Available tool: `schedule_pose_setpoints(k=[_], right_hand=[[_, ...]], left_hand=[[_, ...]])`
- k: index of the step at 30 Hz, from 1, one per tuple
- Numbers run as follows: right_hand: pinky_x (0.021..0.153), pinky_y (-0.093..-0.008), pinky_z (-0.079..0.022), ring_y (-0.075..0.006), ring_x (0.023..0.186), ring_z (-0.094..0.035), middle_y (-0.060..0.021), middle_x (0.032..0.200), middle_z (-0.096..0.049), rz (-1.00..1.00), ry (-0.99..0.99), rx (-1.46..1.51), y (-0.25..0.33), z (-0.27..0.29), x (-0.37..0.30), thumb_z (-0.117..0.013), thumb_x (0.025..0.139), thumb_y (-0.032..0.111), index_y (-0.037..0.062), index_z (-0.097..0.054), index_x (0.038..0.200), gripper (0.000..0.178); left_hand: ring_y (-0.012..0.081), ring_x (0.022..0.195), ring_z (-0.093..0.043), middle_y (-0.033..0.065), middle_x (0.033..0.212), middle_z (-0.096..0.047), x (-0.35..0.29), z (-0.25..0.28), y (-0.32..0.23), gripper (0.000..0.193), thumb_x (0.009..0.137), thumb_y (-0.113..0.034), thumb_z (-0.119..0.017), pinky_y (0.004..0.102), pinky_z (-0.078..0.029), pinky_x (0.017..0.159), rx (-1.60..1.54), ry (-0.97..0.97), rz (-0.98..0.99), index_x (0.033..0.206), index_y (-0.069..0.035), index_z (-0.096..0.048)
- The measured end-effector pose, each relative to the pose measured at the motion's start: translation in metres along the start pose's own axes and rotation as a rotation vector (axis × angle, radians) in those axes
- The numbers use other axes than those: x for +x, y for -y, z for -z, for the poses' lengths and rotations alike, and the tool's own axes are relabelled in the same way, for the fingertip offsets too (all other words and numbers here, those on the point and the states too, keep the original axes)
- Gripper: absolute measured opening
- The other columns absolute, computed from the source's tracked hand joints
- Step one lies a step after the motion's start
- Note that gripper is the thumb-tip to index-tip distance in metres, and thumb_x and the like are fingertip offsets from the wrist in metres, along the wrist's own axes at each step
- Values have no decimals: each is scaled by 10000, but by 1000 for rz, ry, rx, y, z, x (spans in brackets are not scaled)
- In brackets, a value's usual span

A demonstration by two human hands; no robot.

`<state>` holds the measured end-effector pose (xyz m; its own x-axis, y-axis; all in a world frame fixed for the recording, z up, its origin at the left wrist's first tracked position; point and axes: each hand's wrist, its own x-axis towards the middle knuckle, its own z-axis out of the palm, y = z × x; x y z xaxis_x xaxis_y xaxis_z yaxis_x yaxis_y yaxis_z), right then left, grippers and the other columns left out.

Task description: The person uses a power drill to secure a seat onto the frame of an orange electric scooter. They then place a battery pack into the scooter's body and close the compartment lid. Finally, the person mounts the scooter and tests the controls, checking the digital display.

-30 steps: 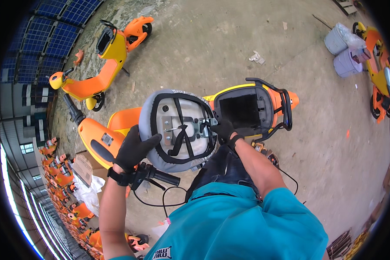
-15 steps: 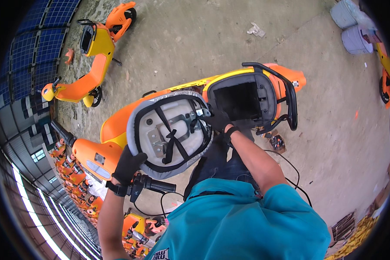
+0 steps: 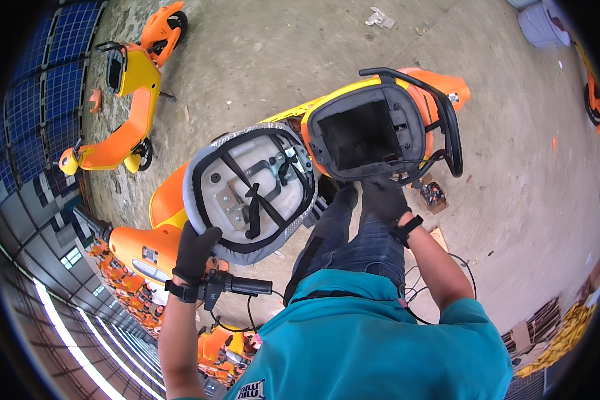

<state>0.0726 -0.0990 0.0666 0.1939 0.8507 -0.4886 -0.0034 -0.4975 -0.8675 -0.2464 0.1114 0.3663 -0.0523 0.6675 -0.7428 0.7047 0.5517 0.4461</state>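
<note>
An upturned scooter seat (image 3: pixel 210 200) shows its pale underside, with black straps knotted across it and metal plates fixed to it. At the seat's near left rim, my gloved left hand (image 3: pixel 196 253) is closed, gripping the edge. The seat rests over the footwell of an orange and yellow scooter (image 3: pixel 160 205). To the right is the scooter's dark grey storage compartment (image 3: pixel 319 143), uncovered, with a deep black well. My gloved right hand (image 3: pixel 383 197) is at the compartment's near side, just below its rim. Its fingers are dark and smeared, so what they do is hard to see.
Behind the compartment curves a black grab rail (image 3: pixel 455 150). A handlebar grip (image 3: pixel 248 285) and loose cables lie close to my left wrist. On the floor sits a small box of parts (image 3: pixel 433 195). Another scooter (image 3: pixel 135 107) stands far left; several more line the left side.
My right hand has left the seat's right edge and moved right, to the compartment's near side. My left hand keeps its grip on the seat. The view has shifted slightly.
</note>
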Motion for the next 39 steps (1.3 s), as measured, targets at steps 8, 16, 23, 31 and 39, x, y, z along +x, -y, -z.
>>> schedule_pose_setpoints(k=[8, 16, 23, 31, 39], right_hand=[[813, -413, -488, -338, 947, -642, -184, 990, -659, -19, -130, 72, 26, -109, 51, -666, 886, 327, 45, -632, 1070, 338], [819, -421, -484, -353, 957, -635, -180, 1010, -654, -330, -52, 198, 35, -139, 76, -723, 823, 328, 59, -641, 1042, 357], [691, -369, -504, -247, 747, -648, -147, 833, -679, -135, -205, 169, 2, -152, 81, -750, 807, 152, 8, -665, 949, 218], [738, -414, -496, -329, 832, -655, -171, 869, -666, -97, -310, 176, 13, -149, 71, -764, 786, 170, 38, -634, 893, 214], [724, -433, -491, -360, 815, -648, -168, 832, -656, -60, -356, 142, 12, -146, 77, -740, 805, 133, 54, -596, 849, 169]], left_hand=[[139, 824, -595, 53, 978, -662, 6, -13, -1, 395, 831, -97, -666, 294, -491, 734, -40, -37, 53, 1200, 26, -597], [145, 841, -607, 68, 997, -664, 2, -17, 19, 412, 830, -81, -667, 305, -502, 744, -75, -46, 6, 1212, 37, -570], [151, 875, -617, 78, 1029, -659, -5, -20, 28, 418, 830, -61, -664, 304, -515, 771, -99, -49, 4, 1220, 36, -548], [181, 1010, -606, 95, 1164, -627, -20, -33, 37, 524, 826, -17, -626, 311, -510, 870, -116, -61, 4, 1330, 20, -489], [174, 981, -600, 85, 1132, -628, -23, -44, 57, 495, 828, -11, -611, 309, -498, 842, -182, -75, 39, 1307, 31, -492]])
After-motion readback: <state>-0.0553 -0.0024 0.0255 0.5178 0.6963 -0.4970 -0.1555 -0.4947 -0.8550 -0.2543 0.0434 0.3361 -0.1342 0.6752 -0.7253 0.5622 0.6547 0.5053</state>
